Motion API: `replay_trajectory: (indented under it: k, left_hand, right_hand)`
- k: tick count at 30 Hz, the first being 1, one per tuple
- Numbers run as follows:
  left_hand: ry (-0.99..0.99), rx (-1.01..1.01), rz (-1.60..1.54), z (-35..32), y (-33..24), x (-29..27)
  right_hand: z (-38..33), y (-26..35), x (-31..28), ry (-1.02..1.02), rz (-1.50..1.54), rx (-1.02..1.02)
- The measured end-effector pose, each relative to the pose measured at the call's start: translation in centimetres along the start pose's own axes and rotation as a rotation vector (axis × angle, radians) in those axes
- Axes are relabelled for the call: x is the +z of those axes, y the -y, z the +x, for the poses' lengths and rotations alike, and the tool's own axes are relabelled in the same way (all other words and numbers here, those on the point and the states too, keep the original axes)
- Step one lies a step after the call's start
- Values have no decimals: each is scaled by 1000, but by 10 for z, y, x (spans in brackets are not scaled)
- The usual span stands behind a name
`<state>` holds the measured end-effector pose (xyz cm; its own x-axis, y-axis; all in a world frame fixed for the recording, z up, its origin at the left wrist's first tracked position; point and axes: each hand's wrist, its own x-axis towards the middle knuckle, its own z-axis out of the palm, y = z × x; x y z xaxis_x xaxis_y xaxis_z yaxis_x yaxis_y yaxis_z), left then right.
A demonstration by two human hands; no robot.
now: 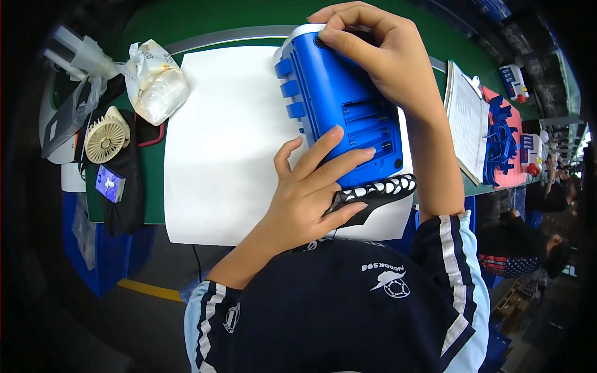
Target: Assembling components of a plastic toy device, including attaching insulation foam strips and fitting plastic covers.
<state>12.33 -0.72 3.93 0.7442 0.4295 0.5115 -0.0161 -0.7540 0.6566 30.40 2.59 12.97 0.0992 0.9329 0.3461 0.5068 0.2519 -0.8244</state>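
Note:
A blue plastic device [329,87] with a white edge stands tilted above a white sheet, its back toward me. An uncovered battery compartment [370,127] shows slots and metal contacts. My right hand [395,56] grips the device's far end, its thumb pressed on the blue back near a small round grille. My left hand [298,199] holds the near end, with fingers stretched over the back beside the compartment. Next to its thumb is a black piece with white oval spots [388,186]; how it joins the device I cannot tell. Rounded blue tabs line the device's left side.
The white sheet [217,149] covers a green table. At left are a small fan [107,138], a plastic bag [158,84], a purple box [110,184] and a black pouch [127,205]. Papers [466,118] and blue plastic parts [500,143] lie at right. Other people sit farther right.

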Motion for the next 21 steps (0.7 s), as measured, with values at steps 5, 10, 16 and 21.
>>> replay_trajectory:
  k: [5, 10, 16, 21]
  left_hand:
    - [-4, 17, -1, 2, 1, 2]
    - [-38, -29, -51, 0, -1, 1]
    - [-24, -23, -21, 2, -1, 0]
    - [-88, -2, -7, -1, -1, 4]
  right_hand:
    - [6, -21, -2, 7, 21, -328]
    - [0, 2, -6, -11, -248, -153]
    - [-33, -20, -10, -117, -179, -370]
    - [-101, 23, -17, 241, -222, -143]
